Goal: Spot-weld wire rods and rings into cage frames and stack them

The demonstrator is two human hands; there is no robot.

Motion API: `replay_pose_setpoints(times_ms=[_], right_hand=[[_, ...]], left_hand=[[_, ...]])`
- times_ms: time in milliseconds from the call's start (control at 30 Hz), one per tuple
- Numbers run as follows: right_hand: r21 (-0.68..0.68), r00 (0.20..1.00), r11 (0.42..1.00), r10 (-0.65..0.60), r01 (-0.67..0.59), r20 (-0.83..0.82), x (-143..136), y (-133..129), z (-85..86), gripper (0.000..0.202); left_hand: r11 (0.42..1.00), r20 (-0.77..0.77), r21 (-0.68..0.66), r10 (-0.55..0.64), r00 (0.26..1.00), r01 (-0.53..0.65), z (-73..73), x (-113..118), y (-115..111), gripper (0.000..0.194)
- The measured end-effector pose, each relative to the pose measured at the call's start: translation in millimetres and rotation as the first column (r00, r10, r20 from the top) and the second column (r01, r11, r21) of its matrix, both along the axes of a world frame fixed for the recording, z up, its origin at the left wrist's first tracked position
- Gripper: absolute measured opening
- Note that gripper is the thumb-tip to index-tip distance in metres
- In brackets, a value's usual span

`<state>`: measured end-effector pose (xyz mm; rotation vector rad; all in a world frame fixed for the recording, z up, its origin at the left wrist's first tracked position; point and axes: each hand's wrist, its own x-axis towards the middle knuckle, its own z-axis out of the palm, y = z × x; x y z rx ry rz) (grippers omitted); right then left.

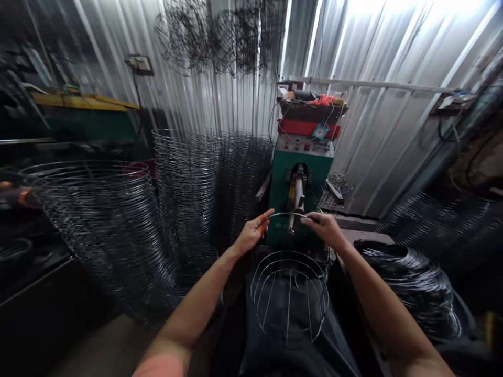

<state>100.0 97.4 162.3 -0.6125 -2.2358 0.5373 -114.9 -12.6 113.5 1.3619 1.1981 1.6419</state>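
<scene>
A thin curved metal wire (283, 213) spans the gap between my two hands, in front of the electrode arms (297, 196) of a green welding machine (280, 175). My left hand (253, 230), with orange coverings on some fingers, pinches the wire's left end. The right end is gripped between the thumb and fingers of my right hand (323, 226). Below them, a round wire basket frame (288, 309) with rings and ribs rests on my lap, on dark cloth (259, 356); neither hand touches it.
Tall stacks of wire baskets (184, 183) stand to the left, with a wider stack (94, 209) nearer me. A pile of wire rings (408, 283) lies at the right. A box of odds and ends (310, 107) tops the machine, before a corrugated metal wall (393, 125).
</scene>
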Motion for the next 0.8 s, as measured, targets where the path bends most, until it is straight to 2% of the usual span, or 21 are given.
replay_pose_setpoints(times_ms=[67, 133, 200, 267, 367, 433, 533, 667, 800], right_hand=[[-0.050, 0.998, 0.997, -0.054, 0.053, -0.020, 5, 16, -8.0, 0.028], [-0.089, 0.995, 0.991, -0.100, 0.098, -0.017, 10, 34, -25.8, 0.029], [-0.115, 0.991, 0.985, -0.128, 0.130, 0.026, 15, 48, -53.5, 0.031], [-0.111, 0.985, 0.983, -0.131, 0.144, 0.116, 20, 57, -85.8, 0.031], [-0.033, 0.936, 0.986, -0.147, 0.166, 0.320, 24, 58, -126.2, 0.030], [0.085, 0.837, 0.976, -0.217, 0.202, 0.503, 24, 56, -140.5, 0.032], [0.241, 0.665, 0.946, -0.325, 0.218, 0.673, 20, 52, -145.6, 0.034], [0.278, 0.605, 0.939, -0.344, 0.203, 0.718, 16, 50, -143.3, 0.036], [0.314, 0.526, 0.937, -0.346, 0.153, 0.777, 15, 52, -143.8, 0.048]], left_hand=[[0.995, -0.009, -0.086, -0.060, 0.998, 0.059, 4.0, 2, 21, 0.052], [0.962, -0.027, -0.228, -0.159, 0.987, 0.149, -1.6, 3, 41, 0.055], [0.899, -0.061, -0.392, -0.240, 0.969, 0.198, -14.8, 4, 55, 0.055], [0.830, -0.097, -0.523, -0.282, 0.954, 0.192, -33.2, 8, 64, 0.053], [0.775, -0.171, -0.614, -0.311, 0.935, 0.146, -62.5, 14, 71, 0.052], [0.810, -0.324, -0.583, -0.302, 0.897, 0.062, -77.9, 17, 75, 0.050], [0.907, -0.566, -0.420, -0.224, 0.794, -0.044, -91.1, 19, 83, 0.044], [0.965, -0.690, -0.257, -0.151, 0.708, -0.045, -99.6, 18, 96, 0.039], [0.995, -0.876, -0.099, -0.092, 0.474, 0.010, -108.2, 16, 103, 0.043]])
